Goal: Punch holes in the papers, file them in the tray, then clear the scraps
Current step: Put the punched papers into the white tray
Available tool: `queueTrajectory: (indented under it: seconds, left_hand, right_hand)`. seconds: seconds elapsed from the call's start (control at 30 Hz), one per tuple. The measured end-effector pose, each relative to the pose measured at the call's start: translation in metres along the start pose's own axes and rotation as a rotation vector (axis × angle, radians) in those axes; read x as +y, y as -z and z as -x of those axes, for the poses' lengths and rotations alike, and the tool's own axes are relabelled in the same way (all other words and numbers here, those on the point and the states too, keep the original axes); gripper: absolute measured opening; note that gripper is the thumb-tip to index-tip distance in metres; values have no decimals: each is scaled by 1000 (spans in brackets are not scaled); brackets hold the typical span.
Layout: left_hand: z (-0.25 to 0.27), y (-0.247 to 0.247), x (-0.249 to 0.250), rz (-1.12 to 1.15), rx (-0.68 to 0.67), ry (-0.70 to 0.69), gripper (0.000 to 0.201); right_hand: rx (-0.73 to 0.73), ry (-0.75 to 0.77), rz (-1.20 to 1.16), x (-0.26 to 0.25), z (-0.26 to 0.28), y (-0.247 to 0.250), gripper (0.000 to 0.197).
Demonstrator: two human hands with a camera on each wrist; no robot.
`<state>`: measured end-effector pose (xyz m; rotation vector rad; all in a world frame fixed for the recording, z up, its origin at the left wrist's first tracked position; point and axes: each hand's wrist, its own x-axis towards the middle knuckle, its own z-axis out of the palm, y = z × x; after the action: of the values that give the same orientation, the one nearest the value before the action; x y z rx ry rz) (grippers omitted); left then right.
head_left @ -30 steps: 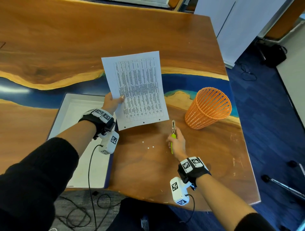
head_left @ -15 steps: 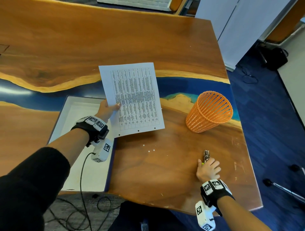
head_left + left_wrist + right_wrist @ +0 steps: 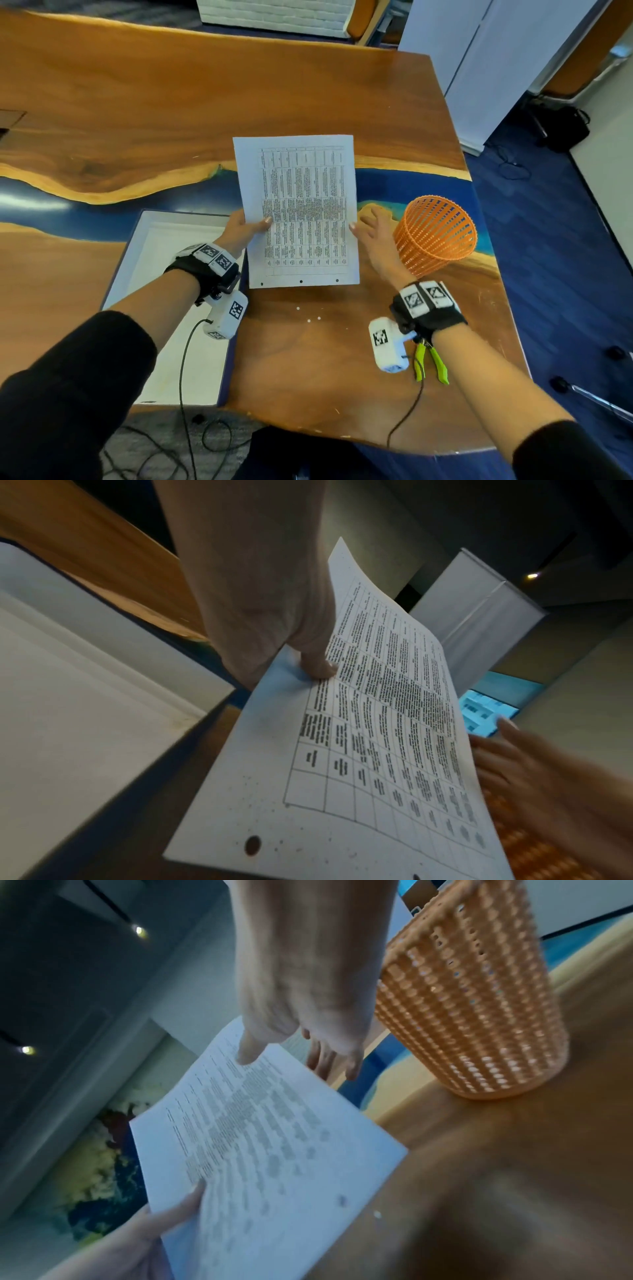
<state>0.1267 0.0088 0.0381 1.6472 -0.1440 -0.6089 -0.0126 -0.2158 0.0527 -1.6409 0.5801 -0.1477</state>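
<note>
A printed sheet [image 3: 301, 209] with three punched holes along its near edge is held above the table. My left hand [image 3: 245, 226] pinches its left edge, thumb on top [image 3: 318, 666]. My right hand [image 3: 368, 226] is open at the sheet's right edge, with one finger over the sheet [image 3: 246, 1053] and the others spread past the edge. The green-handled hole punch [image 3: 430, 363] lies on the table under my right wrist. Three small white scraps [image 3: 309, 321] lie on the wood below the sheet. The white tray [image 3: 147, 274] sits to the left.
An orange mesh basket [image 3: 435, 236] stands just right of my right hand, close to its fingers [image 3: 472, 1015]. The table's right edge [image 3: 503, 308] and near edge are close by. A cable hangs from each wrist camera.
My right hand has left the punch on the table near the right edge and come up to the sheet's right side. The sheet has turned straighter and shifted right.
</note>
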Motion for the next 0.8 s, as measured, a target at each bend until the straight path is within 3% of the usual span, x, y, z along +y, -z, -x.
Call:
queueTrajectory:
  seconds: [0.07,0.23,0.37,0.67,0.73,0.8]
  left_hand:
    - [4,-10,6,14,-25,-52,40]
    - [16,-36,10,66,97,-220,30]
    - [28,-57,-5,31,136,-289,31]
    - [35,-56,-54,-122,101,-212,33]
    - [35,-53,-53,-150,74,-223,33]
    - [32,-50,-50,-160,56,-240,33]
  right_hand:
    - [9,77,-44,-14,-11,-2,68]
    - [325,365,63,-19,-3,-5,18]
    - [383,341,81,7,9,-8,23]
    - [353,151,97,63,31,-7,30]
    - [354,165,141,63,32,-5,16]
    - [379,216,189,54,33,-5,23]
